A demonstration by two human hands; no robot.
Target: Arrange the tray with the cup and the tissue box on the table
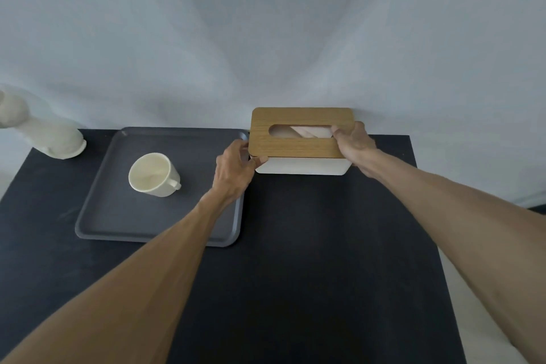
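Note:
A white tissue box with a wooden lid [298,146] stands at the back of the dark table [310,260], to the right of the tray. A tissue shows in the lid's slot. My left hand [235,171] grips the box's near left corner. On the right end my right hand [354,143] holds the box, thumb at the edge of the slot. The grey tray [118,216] lies on the left half of the table. A cream cup [153,174] stands upright on it, its handle pointing right.
A white sculpted ornament [44,133] stands at the table's back left corner, beside the tray. A pale wall runs right behind the table. The table's right edge drops to a light floor [478,319].

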